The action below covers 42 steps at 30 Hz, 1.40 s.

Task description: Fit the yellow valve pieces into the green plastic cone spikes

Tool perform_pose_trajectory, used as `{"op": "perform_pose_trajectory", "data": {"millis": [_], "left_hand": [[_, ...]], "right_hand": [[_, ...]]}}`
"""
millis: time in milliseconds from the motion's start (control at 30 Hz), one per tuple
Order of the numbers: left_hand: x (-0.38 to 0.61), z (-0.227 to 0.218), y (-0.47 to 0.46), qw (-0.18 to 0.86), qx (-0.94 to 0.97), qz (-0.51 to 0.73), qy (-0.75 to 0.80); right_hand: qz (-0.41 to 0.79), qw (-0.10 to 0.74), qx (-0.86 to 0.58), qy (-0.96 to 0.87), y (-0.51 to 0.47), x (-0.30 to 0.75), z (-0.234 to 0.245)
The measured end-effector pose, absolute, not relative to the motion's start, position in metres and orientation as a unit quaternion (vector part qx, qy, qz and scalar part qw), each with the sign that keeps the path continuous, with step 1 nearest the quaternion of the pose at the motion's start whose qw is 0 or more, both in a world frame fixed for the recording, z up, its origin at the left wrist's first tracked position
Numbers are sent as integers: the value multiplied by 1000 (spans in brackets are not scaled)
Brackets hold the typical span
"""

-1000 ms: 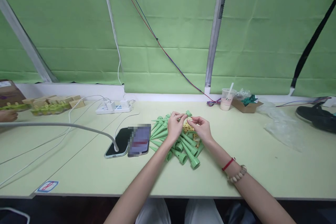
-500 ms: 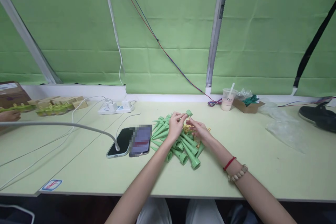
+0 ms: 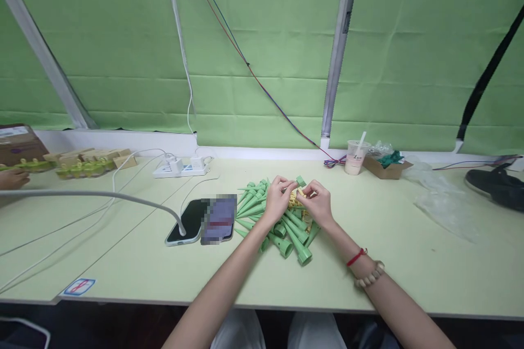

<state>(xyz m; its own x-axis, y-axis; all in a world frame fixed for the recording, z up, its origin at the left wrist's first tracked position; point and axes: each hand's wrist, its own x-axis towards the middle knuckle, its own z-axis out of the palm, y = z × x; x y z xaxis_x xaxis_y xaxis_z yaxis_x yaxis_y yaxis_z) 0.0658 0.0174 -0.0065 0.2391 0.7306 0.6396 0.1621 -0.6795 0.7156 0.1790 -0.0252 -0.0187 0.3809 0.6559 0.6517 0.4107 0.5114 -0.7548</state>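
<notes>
Over a pile of green cones (image 3: 293, 227), the left hand (image 3: 278, 196) seemingly grips one cone (image 3: 301, 181); the right hand (image 3: 319, 202) pinches a yellow piece (image 3: 301, 192). A slack pinch could lose it among the yellow bits (image 3: 293, 201) in the pile.

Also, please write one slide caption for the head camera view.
Left hand and right hand close together over green cones, the right pinching a yellow piece, two phones nearby.
</notes>
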Motion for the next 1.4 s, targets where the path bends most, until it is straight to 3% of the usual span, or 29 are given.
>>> {"op": "perform_pose_trajectory", "data": {"millis": [67,267,433,700,1000,1233,1400], "left_hand": [[65,-6,19,272,724,557,303],[61,-5,23,317,689,579,299],[62,-3,19,312,712,565,277],[61,-5,19,228,744,536,328],[62,-9,13,133,767,482,403],[57,-6,24,202,725,561,345],[59,-4,23,278,716,574,285]], "right_hand": [[128,680,-490,-530,-26,178,-19],[469,616,-464,-431,-23,179,-16],[589,611,-380,-368,-25,180,-12],[523,645,-437,-346,-21,176,-18],[172,672,-520,-499,-29,172,-20],[460,614,-482,-423,-25,180,-14],[574,557,-440,-408,-27,186,-8]]}}
